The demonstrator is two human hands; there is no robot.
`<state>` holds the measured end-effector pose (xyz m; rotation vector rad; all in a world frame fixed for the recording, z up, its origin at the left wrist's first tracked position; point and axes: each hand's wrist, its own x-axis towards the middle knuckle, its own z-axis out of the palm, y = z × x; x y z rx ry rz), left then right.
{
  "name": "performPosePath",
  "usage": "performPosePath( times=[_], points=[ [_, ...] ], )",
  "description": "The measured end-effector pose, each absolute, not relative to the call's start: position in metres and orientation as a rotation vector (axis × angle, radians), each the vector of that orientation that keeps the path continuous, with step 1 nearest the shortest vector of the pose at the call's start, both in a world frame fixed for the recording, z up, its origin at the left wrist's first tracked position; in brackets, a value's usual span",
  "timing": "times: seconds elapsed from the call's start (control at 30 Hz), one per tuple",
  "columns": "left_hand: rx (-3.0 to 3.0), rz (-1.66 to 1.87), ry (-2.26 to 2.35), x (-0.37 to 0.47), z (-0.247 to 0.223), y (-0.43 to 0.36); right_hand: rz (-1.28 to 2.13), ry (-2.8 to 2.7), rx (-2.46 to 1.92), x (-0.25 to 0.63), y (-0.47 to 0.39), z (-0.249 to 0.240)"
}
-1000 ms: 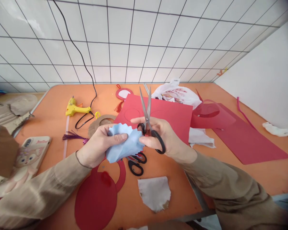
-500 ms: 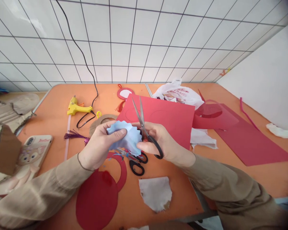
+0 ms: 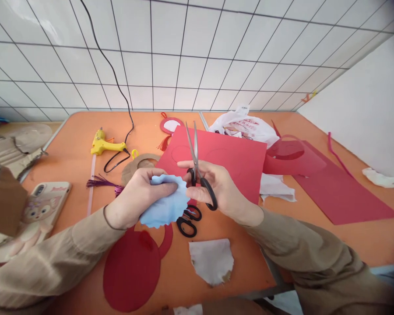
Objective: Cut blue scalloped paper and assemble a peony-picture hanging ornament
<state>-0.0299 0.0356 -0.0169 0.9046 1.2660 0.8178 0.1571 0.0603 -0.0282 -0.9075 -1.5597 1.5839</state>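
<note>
My left hand (image 3: 141,197) pinches a light blue piece with a scalloped edge (image 3: 166,208), thumb on top. My right hand (image 3: 218,188) holds black-handled scissors (image 3: 195,151), their blades pointing up and slightly apart. The right thumb tip is at the blue piece's right edge. Under the blue piece, a second pair of scissors (image 3: 188,227) lies on the table, its blades hidden. Below the hands lie a dark red disc (image 3: 131,273) and a red ring (image 3: 167,243), partly covered. A ragged grey-white cloth scrap (image 3: 212,262) is to their right.
A yellow glue gun (image 3: 107,145) with a black cord stands at the back left, near a cardboard ring (image 3: 128,170) and purple tassel (image 3: 101,181). A phone (image 3: 46,205) and torn cardboard (image 3: 6,201) lie left. Red sheets (image 3: 236,157) and a plastic bag (image 3: 249,127) are behind.
The blue piece has been turned and flattened, moving lower and showing more of its face. The scissors in my right hand now stand more upright. The lying scissors' blades have become covered.
</note>
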Motion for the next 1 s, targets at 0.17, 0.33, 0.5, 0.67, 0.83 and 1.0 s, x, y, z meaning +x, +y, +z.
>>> performPosePath(
  times=[0.17,0.33,0.5,0.67,0.83,1.0],
  points=[
    [1.057,0.661,1.238,-0.027,-0.018,0.036,1.424,-1.647,-0.948,0.155,0.062,-0.035],
    [0.972,0.631,1.148,-0.033,-0.020,0.042,1.434,-1.564,-1.001,0.153,0.067,-0.035],
    [0.871,0.831,1.092,-0.037,-0.025,0.045,1.553,-1.439,-1.106,0.148,0.065,-0.028],
    [0.850,0.918,1.145,-0.030,-0.025,0.040,1.647,-1.442,-1.103,0.146,0.061,-0.020],
    [0.949,0.854,1.125,-0.029,-0.024,0.037,1.661,-1.420,-1.086,0.148,0.059,-0.018],
    [0.937,0.737,1.021,-0.034,-0.022,0.038,1.664,-1.458,-1.018,0.149,0.061,-0.024]
  ],
)
